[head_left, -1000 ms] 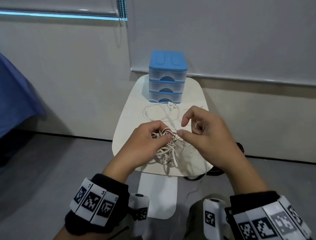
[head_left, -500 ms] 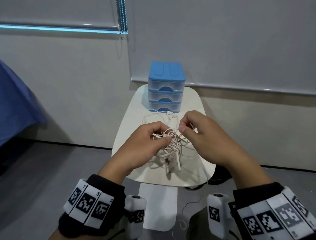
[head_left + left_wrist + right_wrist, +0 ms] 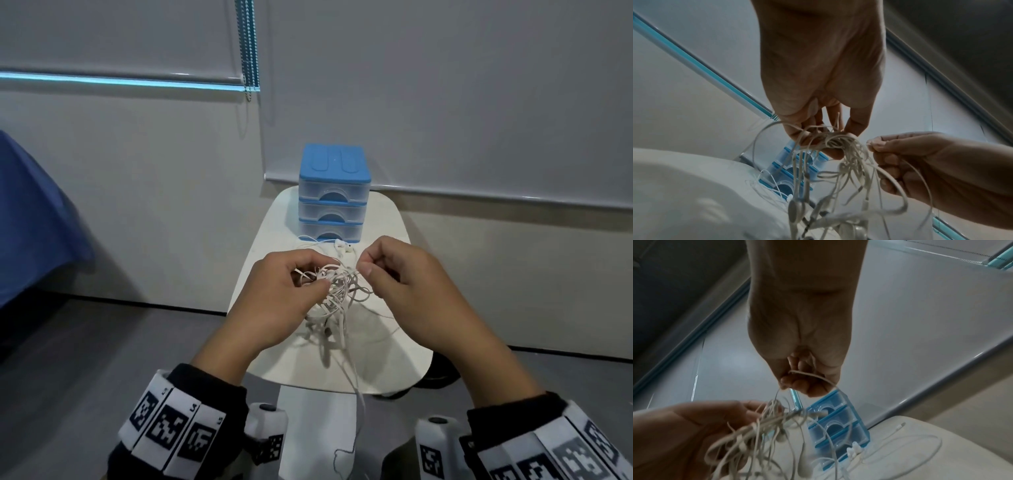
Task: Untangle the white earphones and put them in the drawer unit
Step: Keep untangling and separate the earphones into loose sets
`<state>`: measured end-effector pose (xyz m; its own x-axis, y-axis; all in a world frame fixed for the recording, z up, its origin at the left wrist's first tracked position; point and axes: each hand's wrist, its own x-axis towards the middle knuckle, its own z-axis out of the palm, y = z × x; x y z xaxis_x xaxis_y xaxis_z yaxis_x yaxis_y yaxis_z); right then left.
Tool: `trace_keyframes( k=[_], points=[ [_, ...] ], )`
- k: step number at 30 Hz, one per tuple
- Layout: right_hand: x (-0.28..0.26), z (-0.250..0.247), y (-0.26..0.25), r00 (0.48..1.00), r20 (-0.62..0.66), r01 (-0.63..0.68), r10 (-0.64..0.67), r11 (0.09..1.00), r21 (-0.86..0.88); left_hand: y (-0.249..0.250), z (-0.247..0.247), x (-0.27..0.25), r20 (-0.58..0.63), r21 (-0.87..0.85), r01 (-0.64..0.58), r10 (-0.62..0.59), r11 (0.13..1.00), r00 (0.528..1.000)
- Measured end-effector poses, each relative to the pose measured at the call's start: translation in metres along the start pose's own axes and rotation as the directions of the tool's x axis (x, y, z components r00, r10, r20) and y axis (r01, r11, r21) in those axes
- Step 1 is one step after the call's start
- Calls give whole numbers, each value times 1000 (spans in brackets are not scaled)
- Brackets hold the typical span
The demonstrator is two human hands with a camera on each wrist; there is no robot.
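A tangled bunch of white earphones (image 3: 337, 291) (image 3: 846, 155) (image 3: 764, 423) hangs between my two hands above the small white table (image 3: 274, 240). My left hand (image 3: 291, 291) (image 3: 824, 134) grips the bunch from the left, fingers curled round the cords. My right hand (image 3: 387, 274) (image 3: 803, 382) pinches one cord at the right side of the knot. One loose cord trails off the table's near edge. A second set of white earphones (image 3: 344, 247) (image 3: 855, 451) lies on the table before the blue drawer unit (image 3: 334, 192) (image 3: 836, 423), whose three clear drawers are closed.
The table stands against a grey wall with a roller blind and a bead chain (image 3: 248, 51). A blue cloth (image 3: 30, 219) hangs at the far left. Grey floor lies round the table's white base (image 3: 315, 428).
My right hand has moved in toward the knot and pinched a cord. The left hand keeps its grip on the bunch. The camera has tilted up slightly.
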<state>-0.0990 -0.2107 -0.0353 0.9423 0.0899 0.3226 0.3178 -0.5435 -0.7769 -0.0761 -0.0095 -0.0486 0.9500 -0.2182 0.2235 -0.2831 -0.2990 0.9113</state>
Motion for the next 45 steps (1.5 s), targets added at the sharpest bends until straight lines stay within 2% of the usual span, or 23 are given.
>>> trace_keyframes(
  k=[3, 6, 12, 15, 19, 24, 32, 35, 38, 40, 43, 45],
  points=[
    [2, -3, 1, 993, 87, -75, 76, 997, -17, -1, 1, 0, -18, 35, -2, 2, 999, 1000],
    [0, -2, -2, 984, 162, -58, 69, 996, -73, 1, 3, 0, -20, 71, -33, 34, 997, 999],
    [1, -3, -9, 988, 149, -32, 50, 992, -121, 1, 3, 3, -17, 97, -61, 63, 993, 998],
    [6, -2, -9, 984, 171, -27, 45, 994, -110, -3, 1, 4, 35, 92, -54, 51, 994, 998],
    [10, -2, -4, 987, 125, -90, 97, 994, -66, -5, -3, 5, 112, 114, -18, 5, 993, 994],
    [10, 8, 2, 984, 96, -145, 148, 989, -41, -4, 1, 2, 163, 47, 19, -27, 999, 986],
    [8, 10, -1, 966, 174, -203, 192, 978, 49, -10, 5, 5, 6, -3, 48, -48, 999, 999],
    [8, 11, 3, 963, 168, -211, 210, 977, -8, -13, 5, 7, -51, -1, 55, -55, 998, 997],
    [6, 12, 3, 959, 162, -226, 233, 972, -60, -13, 6, 5, -49, -77, 86, -90, 993, 995],
    [6, 12, 0, 962, 166, -219, 218, 976, -13, -11, 5, 4, -27, -139, 108, -113, 984, 993],
    [5, 11, -6, 974, 170, -186, 151, 960, 211, -7, 3, 3, 53, -170, 88, -80, 981, 995],
    [5, 9, -9, 975, 164, -199, 151, 922, 332, -4, 1, 3, 109, -182, 69, -49, 981, 993]
  ],
)
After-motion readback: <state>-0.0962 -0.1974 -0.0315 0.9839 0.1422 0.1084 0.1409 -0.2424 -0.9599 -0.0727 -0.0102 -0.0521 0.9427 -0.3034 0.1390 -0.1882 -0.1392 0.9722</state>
